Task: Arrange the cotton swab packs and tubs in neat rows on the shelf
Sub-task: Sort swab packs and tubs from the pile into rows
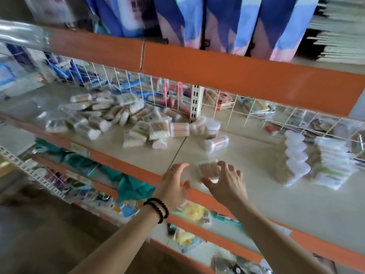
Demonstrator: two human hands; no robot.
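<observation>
The right hand [225, 185] curled spread fingers [224, 165] around a cotton swab tub [209, 170] on the shelf [276, 194]; the left hand [174, 183] hovered beside it, fingers apart.

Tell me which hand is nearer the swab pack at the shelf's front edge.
Right. The right hand curls over the swab pack, fingertips touching it; the left hand hovers open just left of it.

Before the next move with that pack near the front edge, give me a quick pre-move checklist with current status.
1. Right hand on the swab pack: fingers curled over it, firm grip cannot tell.
2. Left hand free: ok, open beside the pack.
3. Pack on the shelf, not overhanging the edge: ok.
4. Neat rows started on the right: ok.
5. Bare shelf between pack and rows: ok.
6. Loose pile sorted: not ok.
</observation>
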